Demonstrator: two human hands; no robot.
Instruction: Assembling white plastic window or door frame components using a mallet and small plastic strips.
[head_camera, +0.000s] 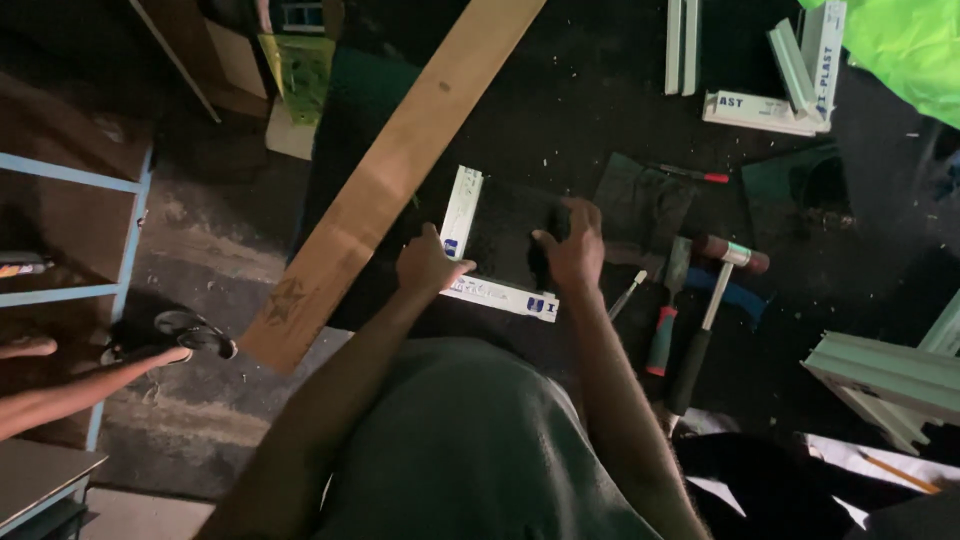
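I press my left hand (428, 265) flat on the white corner frame (480, 262) beside the long wooden plank (385, 180), my right hand (572, 250) pinches its dark inside edge, and next I must keep it steady.

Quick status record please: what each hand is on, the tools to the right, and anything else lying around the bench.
left hand: pressing on the white profile corner piece, fingers closed
right hand: resting on a dark panel inside that corner; grip unclear
tools at right: mallet, red-handled chisel, red pen
wooden plank: lies diagonally, left of the hands
white profile offcuts: upper right
lighting: dim
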